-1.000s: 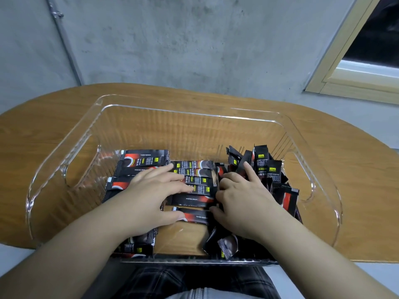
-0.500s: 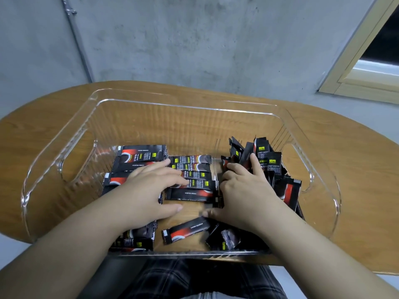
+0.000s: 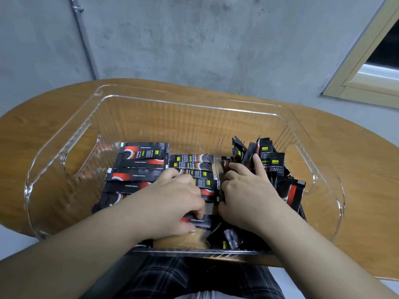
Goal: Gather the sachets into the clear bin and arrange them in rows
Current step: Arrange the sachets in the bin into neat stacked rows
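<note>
Flat rows (image 3: 140, 167) sit left of frame centre in the clear bin (image 3: 183, 108). My left hand (image 3: 172, 197) now pinches the loose sachet (image 3: 200, 220) that lay near the front wall half a second ago. Right hand (image 3: 248, 190), fingers loosely curled, presses the unsorted pile (image 3: 267, 160) at right. Next row slot gets filled.

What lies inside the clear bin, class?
Inside the clear bin: flat rows of sachets on its left side, a jumbled pile on its right. The left hand and right hand cover the sachets in the middle, so those are hidden.
</note>
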